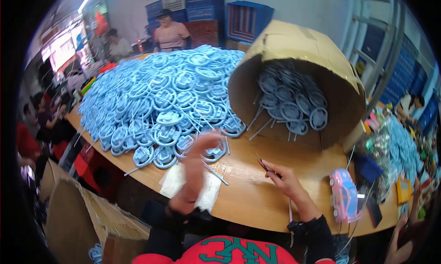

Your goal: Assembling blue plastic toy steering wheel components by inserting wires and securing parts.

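A big heap of light-blue plastic ring-shaped pieces with thin stems (183, 80) covers the far left of the table. My left hand (195, 167) is raised at the near edge of this heap, over a white sheet (172, 181). Motion blurs its fingers, and I cannot make out whether anything is in them. A single blue stem (216, 174) sticks out beside that hand. Further right, my right hand (288, 183) is closed around a slim, dark, pen-like tool (272, 171) with an orange part near its pointed end, held above the bare wood.
A cardboard box (317, 46) lies on its side at the back, more blue pieces inside. A pink and blue toy car (344, 195) stands at the table's right. Another open carton (78, 209) is at lower left. People sit behind the heap and along both sides.
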`<state>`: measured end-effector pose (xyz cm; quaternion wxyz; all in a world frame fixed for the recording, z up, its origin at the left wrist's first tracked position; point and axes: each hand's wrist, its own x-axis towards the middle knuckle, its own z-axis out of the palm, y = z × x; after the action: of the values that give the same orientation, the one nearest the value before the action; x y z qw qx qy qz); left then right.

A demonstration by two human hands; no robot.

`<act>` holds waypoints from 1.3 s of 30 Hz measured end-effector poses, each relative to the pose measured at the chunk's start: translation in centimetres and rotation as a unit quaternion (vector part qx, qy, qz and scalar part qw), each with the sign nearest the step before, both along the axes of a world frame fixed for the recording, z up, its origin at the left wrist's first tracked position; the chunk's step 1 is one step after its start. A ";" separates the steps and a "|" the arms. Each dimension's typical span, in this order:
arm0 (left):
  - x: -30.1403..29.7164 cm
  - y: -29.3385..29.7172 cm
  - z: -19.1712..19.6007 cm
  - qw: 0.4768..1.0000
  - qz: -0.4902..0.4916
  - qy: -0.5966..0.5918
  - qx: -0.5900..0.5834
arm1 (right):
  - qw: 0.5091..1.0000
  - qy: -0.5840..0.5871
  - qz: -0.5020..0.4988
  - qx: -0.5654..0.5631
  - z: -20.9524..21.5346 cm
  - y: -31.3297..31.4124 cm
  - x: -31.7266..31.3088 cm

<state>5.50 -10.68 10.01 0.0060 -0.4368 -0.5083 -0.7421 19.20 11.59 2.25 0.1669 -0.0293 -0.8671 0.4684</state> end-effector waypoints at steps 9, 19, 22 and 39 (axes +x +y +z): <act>8.2 16.8 -6.0 0.851 -0.039 0.459 -0.250 | 0.996 0.033 -0.039 0.076 0.3 0.7 0.1; 0.9 27.3 -2.0 0.903 0.030 0.387 -0.184 | 0.991 0.056 -0.119 0.037 -1.6 3.8 -0.2; -4.4 32.0 -3.4 0.861 0.057 0.405 -0.304 | 0.975 0.042 -0.149 0.159 -1.3 3.7 0.1; -7.9 32.1 -9.4 0.787 0.131 0.431 -0.421 | 0.939 -0.029 -0.205 0.274 -1.4 3.6 0.2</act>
<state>-2.38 21.46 0.65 0.1371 -0.5993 -0.7676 -0.1812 19.42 15.15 0.88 0.2354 -0.1736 -0.9415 0.1676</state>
